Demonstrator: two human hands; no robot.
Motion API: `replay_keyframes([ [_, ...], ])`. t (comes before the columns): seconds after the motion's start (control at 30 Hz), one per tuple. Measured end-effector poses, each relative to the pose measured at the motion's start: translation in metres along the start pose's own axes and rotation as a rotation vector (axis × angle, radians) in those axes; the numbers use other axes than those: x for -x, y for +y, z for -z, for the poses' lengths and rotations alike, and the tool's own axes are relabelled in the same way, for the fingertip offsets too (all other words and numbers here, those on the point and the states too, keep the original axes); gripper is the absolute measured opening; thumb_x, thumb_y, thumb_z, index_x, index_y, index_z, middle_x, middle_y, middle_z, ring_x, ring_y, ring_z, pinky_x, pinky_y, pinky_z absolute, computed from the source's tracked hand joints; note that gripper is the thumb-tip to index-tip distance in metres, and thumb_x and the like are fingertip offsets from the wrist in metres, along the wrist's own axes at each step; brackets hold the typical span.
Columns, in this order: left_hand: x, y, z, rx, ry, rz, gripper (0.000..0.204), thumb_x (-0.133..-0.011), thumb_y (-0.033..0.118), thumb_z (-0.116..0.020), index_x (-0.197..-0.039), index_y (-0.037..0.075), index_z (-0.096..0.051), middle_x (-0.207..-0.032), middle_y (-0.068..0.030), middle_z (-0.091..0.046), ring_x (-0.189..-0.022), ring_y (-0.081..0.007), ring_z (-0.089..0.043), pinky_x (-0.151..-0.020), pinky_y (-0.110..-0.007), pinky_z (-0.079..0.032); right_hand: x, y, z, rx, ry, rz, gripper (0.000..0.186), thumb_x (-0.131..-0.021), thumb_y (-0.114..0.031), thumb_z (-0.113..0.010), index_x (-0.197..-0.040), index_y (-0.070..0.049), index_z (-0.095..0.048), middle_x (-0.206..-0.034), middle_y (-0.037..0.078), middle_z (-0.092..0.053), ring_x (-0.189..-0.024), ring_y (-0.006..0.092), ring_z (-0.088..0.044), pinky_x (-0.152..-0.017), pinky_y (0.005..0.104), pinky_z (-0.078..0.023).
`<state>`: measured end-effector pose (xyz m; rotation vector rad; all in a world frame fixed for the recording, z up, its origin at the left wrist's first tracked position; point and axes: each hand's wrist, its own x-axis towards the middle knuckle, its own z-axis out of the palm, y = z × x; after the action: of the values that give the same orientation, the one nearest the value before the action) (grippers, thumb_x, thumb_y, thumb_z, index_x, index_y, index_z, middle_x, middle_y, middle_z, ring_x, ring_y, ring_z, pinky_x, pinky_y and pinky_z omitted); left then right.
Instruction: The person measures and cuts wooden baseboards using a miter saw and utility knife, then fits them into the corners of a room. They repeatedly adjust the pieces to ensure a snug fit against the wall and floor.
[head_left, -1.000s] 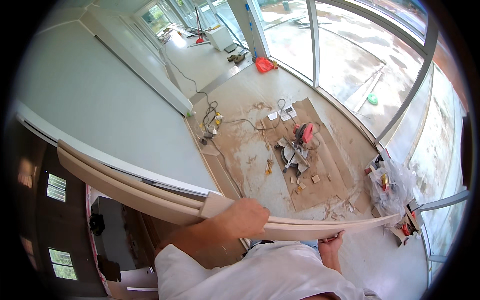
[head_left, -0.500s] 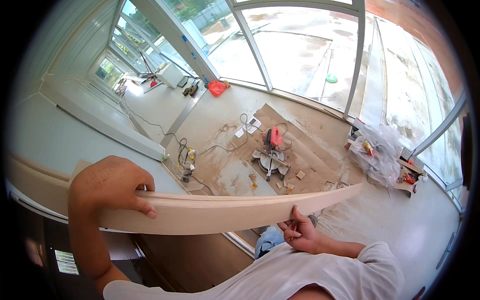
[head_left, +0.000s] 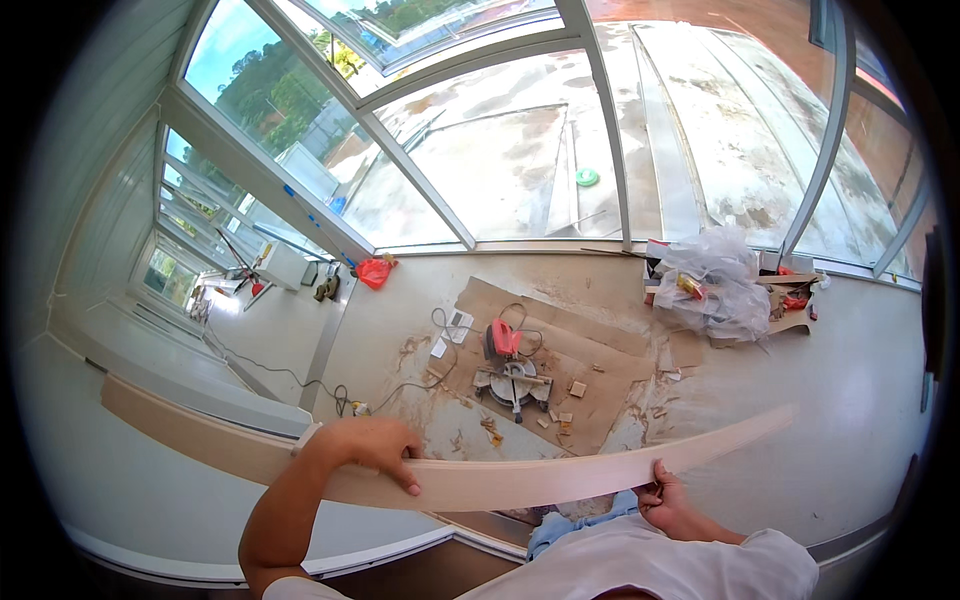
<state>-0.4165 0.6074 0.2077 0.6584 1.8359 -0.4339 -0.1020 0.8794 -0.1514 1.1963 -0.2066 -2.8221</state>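
Note:
A long pale wooden board (head_left: 540, 484) stretches across the view in front of me, well above the floor. My left hand (head_left: 372, 446) is closed over its top edge, with the thumb against the near face. Farther right, my right hand (head_left: 668, 500) pinches the lower edge, thumb on the near face and the other fingers curled beneath. The board's left end (head_left: 130, 403) reaches past my left forearm, and its right end tapers off beyond my right hand, blurred.
On brown sheets (head_left: 610, 375) on the floor stands a red miter saw (head_left: 510, 372) among wood offcuts (head_left: 578, 389). A cable (head_left: 290, 382) runs leftward. Clear plastic wrapping (head_left: 715, 285) lies by the windows at right, a red bag (head_left: 375, 272) at left. A white wall ledge (head_left: 220, 375) runs behind the board's left part.
My view has turned, so the saw and windows sit differently. The board and both hands have shifted right and lower in the picture. Both hands keep hold of the board.

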Motion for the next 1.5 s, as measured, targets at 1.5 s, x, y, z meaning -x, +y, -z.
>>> replay_keyframes([
  [1.5,-0.389,0.154,-0.077,-0.187,0.260,-0.436,0.051,-0.061,0.043,-0.085,-0.086,0.002,-0.068,-0.088,-0.0182,-0.070,-0.086,-0.0347,-0.068,-0.075,-0.044,-0.052,-0.136,-0.024,0.111,-0.197,0.435,0.553,0.023,-0.091,-0.033,-0.068,-0.096,-0.017,-0.053,-0.077,-0.004,-0.049,-0.056,0.0074,-0.038,-0.039,0.0206,-0.023],
])
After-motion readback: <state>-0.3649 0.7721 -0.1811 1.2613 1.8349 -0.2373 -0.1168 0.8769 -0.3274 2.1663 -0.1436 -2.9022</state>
